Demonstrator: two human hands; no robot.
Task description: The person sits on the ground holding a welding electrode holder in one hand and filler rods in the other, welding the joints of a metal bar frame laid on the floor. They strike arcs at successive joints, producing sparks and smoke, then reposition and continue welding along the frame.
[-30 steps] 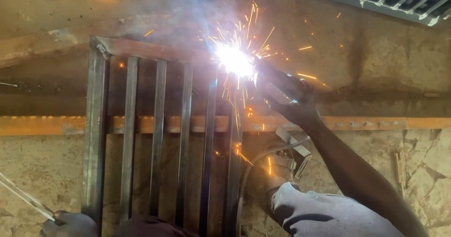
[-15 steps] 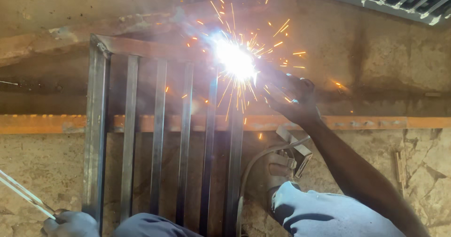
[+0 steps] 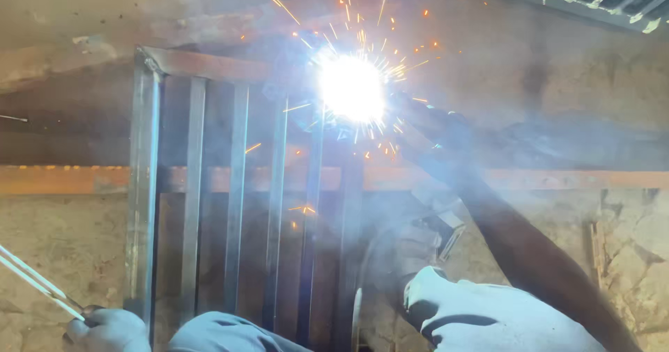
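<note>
the grille frame is bare metal, its flat bars dull grey with a faint sheen. the floor looks like rough, matt concrete. the plank across it is worn, rust-orange. both trouser knees are soft grey cloth.

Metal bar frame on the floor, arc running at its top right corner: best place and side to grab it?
Grip the frame by its left upright, low down, coming from the left. That long straight bar has bare floor beside it and lies farthest from the welding arc and sparks. The left hand sits by its lower end, holding thin rods.
</note>
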